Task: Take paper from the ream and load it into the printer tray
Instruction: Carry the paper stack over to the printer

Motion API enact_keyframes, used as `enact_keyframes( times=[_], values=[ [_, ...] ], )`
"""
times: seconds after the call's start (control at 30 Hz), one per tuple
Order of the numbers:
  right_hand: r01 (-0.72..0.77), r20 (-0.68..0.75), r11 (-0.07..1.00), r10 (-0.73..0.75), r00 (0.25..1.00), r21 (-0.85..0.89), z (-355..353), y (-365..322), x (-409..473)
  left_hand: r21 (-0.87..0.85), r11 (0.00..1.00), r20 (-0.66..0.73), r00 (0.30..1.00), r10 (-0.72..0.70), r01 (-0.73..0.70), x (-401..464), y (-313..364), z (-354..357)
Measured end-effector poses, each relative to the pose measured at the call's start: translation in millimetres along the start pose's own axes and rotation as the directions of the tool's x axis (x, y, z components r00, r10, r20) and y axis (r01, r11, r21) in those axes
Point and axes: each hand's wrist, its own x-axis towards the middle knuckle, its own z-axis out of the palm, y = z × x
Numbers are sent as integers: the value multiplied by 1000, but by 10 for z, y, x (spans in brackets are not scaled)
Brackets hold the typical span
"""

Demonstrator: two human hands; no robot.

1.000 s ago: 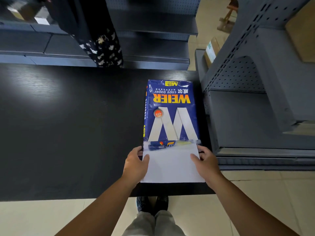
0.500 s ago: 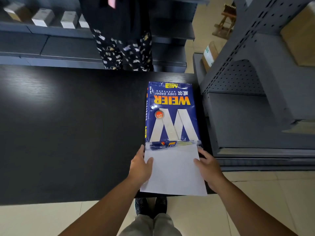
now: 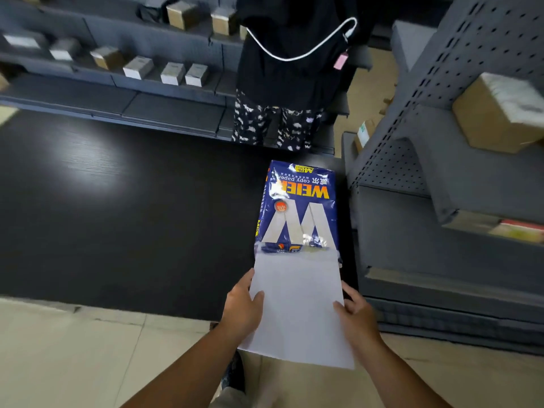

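Note:
A blue ream of copy paper lies on the black table near its right edge, its near end torn open. A stack of white paper sticks far out of that open end and hangs past the table's front edge. My left hand grips the stack's left edge, thumb on top. On the right edge, my right hand holds the stack the same way. No printer tray is in view.
Grey metal shelving stands right of the table, with cardboard boxes on it. More shelves with small boxes run along the back. A person in dark clothes stands beyond the table. Tiled floor lies below me.
Both hands have drawn the white stack further out of the ream toward me, past the table edge. The person behind the table has moved right. My view has tilted up.

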Motion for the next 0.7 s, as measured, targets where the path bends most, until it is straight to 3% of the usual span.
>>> enact_keyframes(
  times=[0.33, 0.47, 0.7],
  values=[
    [217, 111, 976, -213, 971, -28, -245, 210, -612, -47, 998, -200, 979, 35, -45, -1184, -86, 11],
    [318, 251, 947, -301, 920, -30, 79, 26, -822, -112, 993, -345, 939, -13, -27, -1628, -205, -338],
    [464, 510, 884, -374, 775, -59, 1152, -436, -1599, -285, 958, -566, 806, -174, 7, -2435, -769, -1304]
  ],
)
